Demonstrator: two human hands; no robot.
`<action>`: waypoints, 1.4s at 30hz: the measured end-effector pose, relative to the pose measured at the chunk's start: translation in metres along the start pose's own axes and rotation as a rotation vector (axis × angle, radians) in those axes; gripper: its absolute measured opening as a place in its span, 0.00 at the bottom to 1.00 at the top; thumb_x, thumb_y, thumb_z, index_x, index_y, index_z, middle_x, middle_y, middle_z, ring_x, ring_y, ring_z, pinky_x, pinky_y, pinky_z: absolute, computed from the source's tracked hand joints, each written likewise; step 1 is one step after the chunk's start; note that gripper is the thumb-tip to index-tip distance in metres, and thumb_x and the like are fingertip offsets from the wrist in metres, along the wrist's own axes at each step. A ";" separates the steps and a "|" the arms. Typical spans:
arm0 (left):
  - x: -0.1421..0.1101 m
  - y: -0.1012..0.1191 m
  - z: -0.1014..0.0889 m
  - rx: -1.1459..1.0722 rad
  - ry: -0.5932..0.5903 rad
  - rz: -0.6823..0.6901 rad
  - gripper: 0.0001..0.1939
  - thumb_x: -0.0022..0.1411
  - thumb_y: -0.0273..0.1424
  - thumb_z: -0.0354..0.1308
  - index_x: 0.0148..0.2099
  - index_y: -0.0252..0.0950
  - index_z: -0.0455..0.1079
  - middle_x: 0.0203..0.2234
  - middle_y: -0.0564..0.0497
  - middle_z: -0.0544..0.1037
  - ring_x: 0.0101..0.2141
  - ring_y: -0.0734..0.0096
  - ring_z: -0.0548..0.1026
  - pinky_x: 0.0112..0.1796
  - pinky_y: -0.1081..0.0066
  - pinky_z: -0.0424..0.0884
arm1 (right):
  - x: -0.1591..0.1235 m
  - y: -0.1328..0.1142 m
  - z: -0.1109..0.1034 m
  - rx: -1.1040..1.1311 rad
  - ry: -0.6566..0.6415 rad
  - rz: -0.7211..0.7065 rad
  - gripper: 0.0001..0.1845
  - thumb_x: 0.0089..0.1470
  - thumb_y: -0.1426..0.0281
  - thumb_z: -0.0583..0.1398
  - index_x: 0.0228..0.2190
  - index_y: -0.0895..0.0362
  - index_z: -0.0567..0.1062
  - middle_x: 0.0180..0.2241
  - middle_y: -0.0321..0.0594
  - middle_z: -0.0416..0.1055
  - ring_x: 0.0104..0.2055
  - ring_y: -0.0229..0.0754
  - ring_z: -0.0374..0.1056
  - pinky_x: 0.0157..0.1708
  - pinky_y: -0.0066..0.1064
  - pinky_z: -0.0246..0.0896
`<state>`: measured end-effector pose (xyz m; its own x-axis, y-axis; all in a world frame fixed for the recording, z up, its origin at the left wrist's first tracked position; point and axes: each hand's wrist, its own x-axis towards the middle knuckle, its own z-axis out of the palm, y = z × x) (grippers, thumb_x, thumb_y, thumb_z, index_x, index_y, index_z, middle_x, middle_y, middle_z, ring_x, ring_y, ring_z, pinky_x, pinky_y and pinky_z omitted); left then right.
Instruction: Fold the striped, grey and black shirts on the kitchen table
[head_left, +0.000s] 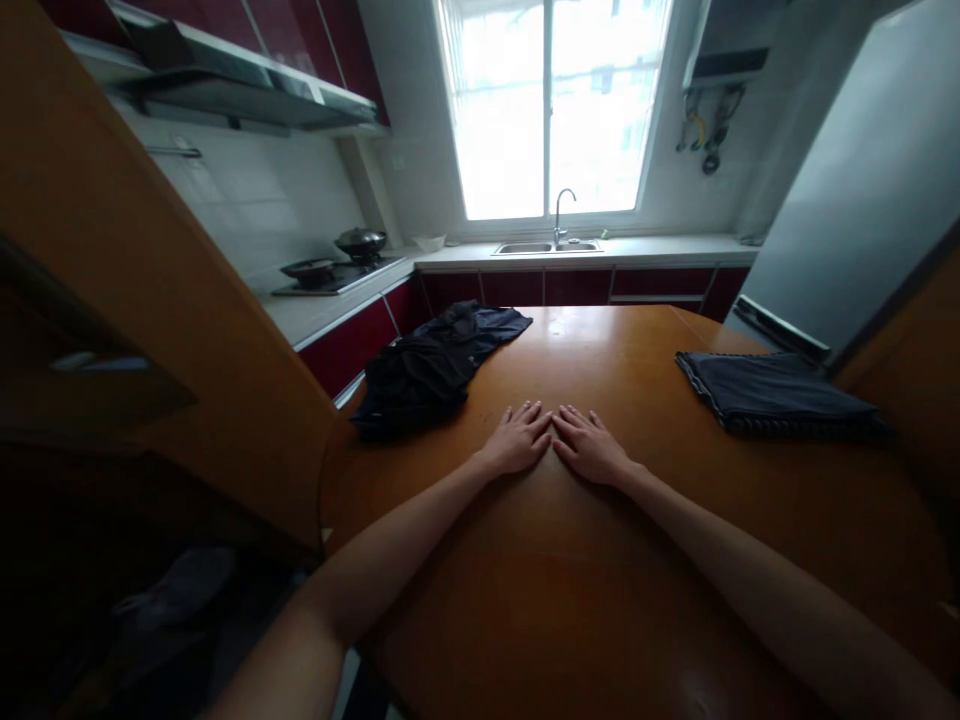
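Both palms rest flat on the brown wooden table (pixel 585 560). My left hand (pixel 517 440) has its fingers stretched out and holds nothing. Beside it, my right hand (pixel 590 445) lies open too, with the fingertips of the two hands close together; I cannot tell if they touch. Beyond my left hand is a loose, crumpled heap of dark clothing (pixel 424 375), apart from the hand. A dark folded cloth (pixel 776 392), lighter grey-blue on top, lies flat to the right of my right hand, well out of its reach.
A counter with a sink (pixel 525 248) and tap (pixel 559 215) runs under the window. On the left, a lidded wok (pixel 361 242) and a pan (pixel 307 270) sit on the stove. A fridge (pixel 855 180) stands at the right. An orange-brown panel (pixel 187 320) borders the table's left side.
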<state>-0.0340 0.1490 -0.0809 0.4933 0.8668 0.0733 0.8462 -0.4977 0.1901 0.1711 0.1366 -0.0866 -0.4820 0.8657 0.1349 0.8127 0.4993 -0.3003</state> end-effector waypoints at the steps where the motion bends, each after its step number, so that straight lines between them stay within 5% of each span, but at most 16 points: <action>1: 0.000 -0.001 0.000 -0.006 -0.003 0.014 0.29 0.74 0.45 0.43 0.72 0.44 0.55 0.72 0.43 0.51 0.71 0.52 0.48 0.66 0.44 0.47 | -0.001 0.002 0.001 -0.001 -0.004 -0.024 0.34 0.67 0.55 0.48 0.68 0.57 0.57 0.71 0.49 0.49 0.74 0.49 0.42 0.70 0.50 0.33; 11: -0.002 -0.001 -0.002 -0.027 -0.002 0.047 0.29 0.74 0.47 0.42 0.72 0.43 0.56 0.72 0.42 0.52 0.70 0.50 0.49 0.65 0.43 0.47 | 0.001 0.007 0.002 -0.053 0.032 0.069 0.31 0.67 0.59 0.48 0.66 0.59 0.63 0.70 0.51 0.52 0.73 0.53 0.45 0.69 0.52 0.38; 16: -0.004 -0.023 -0.020 0.010 0.001 0.101 0.23 0.73 0.41 0.48 0.66 0.43 0.65 0.67 0.46 0.63 0.66 0.59 0.60 0.65 0.57 0.56 | 0.000 0.014 0.003 -0.069 0.048 0.122 0.30 0.68 0.59 0.47 0.64 0.59 0.64 0.70 0.52 0.52 0.72 0.53 0.46 0.68 0.53 0.40; 22: -0.031 -0.079 -0.057 0.272 0.069 -0.428 0.32 0.65 0.40 0.61 0.69 0.42 0.61 0.69 0.41 0.57 0.68 0.41 0.51 0.63 0.39 0.52 | 0.001 0.018 0.004 -0.059 0.034 0.123 0.30 0.67 0.59 0.48 0.65 0.58 0.64 0.70 0.51 0.51 0.73 0.53 0.45 0.69 0.53 0.39; 26: -0.044 -0.101 -0.074 0.241 0.110 -0.555 0.35 0.60 0.33 0.65 0.68 0.44 0.62 0.65 0.39 0.63 0.62 0.43 0.64 0.59 0.53 0.65 | 0.000 0.016 0.003 -0.056 0.037 0.125 0.30 0.67 0.60 0.48 0.64 0.58 0.65 0.70 0.52 0.52 0.72 0.53 0.45 0.68 0.53 0.39; 30: -0.041 -0.106 -0.077 0.159 0.214 -0.642 0.31 0.61 0.24 0.59 0.66 0.40 0.67 0.55 0.39 0.71 0.53 0.52 0.75 0.55 0.62 0.70 | 0.000 0.016 0.002 -0.057 0.042 0.120 0.30 0.67 0.60 0.48 0.64 0.58 0.65 0.70 0.51 0.52 0.72 0.53 0.46 0.68 0.54 0.40; 37: -0.024 -0.078 -0.063 0.093 0.274 -0.513 0.20 0.64 0.23 0.54 0.57 0.34 0.75 0.48 0.41 0.76 0.45 0.61 0.78 0.51 0.70 0.73 | 0.000 0.017 0.003 -0.056 0.038 0.115 0.29 0.67 0.60 0.48 0.64 0.58 0.65 0.70 0.52 0.52 0.72 0.54 0.46 0.68 0.55 0.40; 42: -0.012 -0.043 -0.039 -0.012 0.306 -0.240 0.16 0.66 0.24 0.54 0.52 0.36 0.77 0.45 0.46 0.77 0.44 0.67 0.77 0.50 0.73 0.73 | 0.000 0.017 0.002 -0.057 0.038 0.124 0.29 0.67 0.60 0.49 0.64 0.57 0.65 0.70 0.51 0.53 0.72 0.53 0.46 0.68 0.54 0.41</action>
<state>-0.0844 0.1617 -0.0515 0.1972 0.9289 0.3134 0.9269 -0.2808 0.2490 0.1838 0.1448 -0.0936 -0.3643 0.9212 0.1362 0.8831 0.3882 -0.2635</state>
